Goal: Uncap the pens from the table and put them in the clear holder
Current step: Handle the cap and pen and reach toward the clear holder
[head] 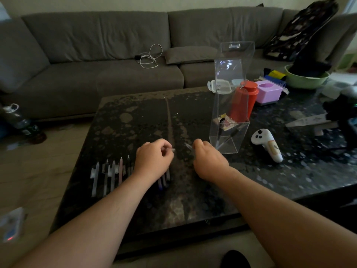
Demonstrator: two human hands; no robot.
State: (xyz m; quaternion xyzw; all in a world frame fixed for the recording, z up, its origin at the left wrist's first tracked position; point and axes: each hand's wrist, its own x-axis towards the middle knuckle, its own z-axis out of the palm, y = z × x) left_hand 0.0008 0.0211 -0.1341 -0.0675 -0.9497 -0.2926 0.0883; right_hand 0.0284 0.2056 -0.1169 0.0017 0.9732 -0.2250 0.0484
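On your worktop [135, 120], the pens [108, 171] lie in a row at the left. The holder [229, 105] stands right, a controller [267, 145] beside it, the sofa [108, 60] behind.

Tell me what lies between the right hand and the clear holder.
Nothing: in the head view the right hand sits just left of the clear holder, with only bare dark table between.

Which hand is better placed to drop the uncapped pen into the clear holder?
Right. The right hand sits just beside the clear holder; the left hand is farther away, over the row of pens. Which hand has the pen is unclear.
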